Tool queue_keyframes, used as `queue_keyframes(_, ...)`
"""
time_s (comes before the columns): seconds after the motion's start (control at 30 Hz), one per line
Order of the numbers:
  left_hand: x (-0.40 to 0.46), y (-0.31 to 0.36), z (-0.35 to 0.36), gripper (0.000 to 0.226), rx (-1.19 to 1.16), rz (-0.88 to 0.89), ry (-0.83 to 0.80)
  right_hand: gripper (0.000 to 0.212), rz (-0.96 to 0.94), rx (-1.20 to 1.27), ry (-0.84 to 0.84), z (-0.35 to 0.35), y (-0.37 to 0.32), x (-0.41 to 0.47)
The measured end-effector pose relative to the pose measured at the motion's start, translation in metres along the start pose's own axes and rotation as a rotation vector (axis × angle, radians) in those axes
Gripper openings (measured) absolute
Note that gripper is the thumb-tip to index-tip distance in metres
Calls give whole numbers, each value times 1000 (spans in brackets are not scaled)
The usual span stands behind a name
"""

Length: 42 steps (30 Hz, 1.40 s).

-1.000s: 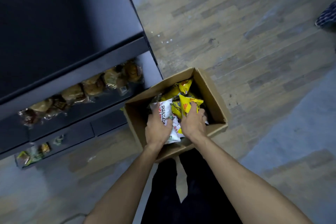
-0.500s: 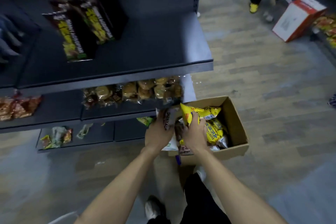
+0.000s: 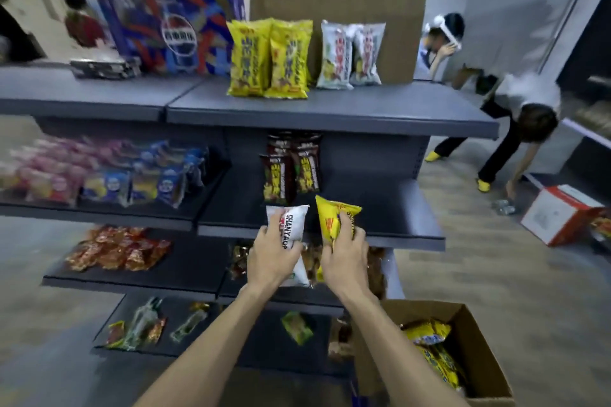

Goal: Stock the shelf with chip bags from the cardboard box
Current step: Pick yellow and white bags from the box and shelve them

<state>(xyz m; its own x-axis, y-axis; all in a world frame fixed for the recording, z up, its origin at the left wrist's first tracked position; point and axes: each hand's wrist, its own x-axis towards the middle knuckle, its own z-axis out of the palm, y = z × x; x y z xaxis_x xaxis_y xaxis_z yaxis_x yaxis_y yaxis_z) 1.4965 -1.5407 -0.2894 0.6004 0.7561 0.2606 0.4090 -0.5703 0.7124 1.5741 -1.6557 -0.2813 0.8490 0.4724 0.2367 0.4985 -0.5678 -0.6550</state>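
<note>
The left hand (image 3: 274, 254) grips a white chip bag (image 3: 291, 235) lettered "SHANYAO…", and the right hand (image 3: 345, 251) grips a yellow chip bag (image 3: 332, 218), its print too blurred to read; both are held before the middle shelf's (image 3: 390, 208) front edge. More yellow bags (image 3: 271, 58) stand on the top shelf (image 3: 330, 107). The cardboard box (image 3: 476, 350) sits open on the wood-pattern floor (image 3: 463, 258) at lower right.

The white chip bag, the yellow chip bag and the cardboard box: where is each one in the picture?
white chip bag (image 3: 292, 220): head view, on its printed upper front, above the left hand's fingers.
yellow chip bag (image 3: 330, 216): head view, on its upper left panel.
cardboard box (image 3: 486, 363): head view, on its inner right wall.
</note>
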Motion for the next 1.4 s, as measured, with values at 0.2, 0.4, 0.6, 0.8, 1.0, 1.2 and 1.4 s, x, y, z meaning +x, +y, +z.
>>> queue_keyframes(0.2, 47, 36, -54, 65, -27, 129, 154, 62, -243, 68, 189, -42, -88, 46)
queue_keyframes(0.4, 99, 59, -97, 65, -8, 195, 294, 59, -341, 98, 235, -64, -153, 107)
queue_keyframes(0.6, 152, 55, -140, 63, 62, 197, 396, 59, -372, 160, 195, -45, -210, 175)
queue_keyframes(0.8, 195, 36, -180, 60, 120, 169, 514, 60, -326, 175, 159, -2, -259, 227)
queue_keyframes(1.0, 229, 8, -212, 61, 111, 203, 526, 65, -254, 123, 270, 37, -287, 253)
queue_keyframes(1.2, 277, -19, -233, 63, 63, 292, 444, 78, -170, 33, 330, 75, -300, 263)
queue_keyframes(1.4, 308, -27, -236, 64, -5, 403, 398, 84, -106, 8, 340, 89, -302, 264)
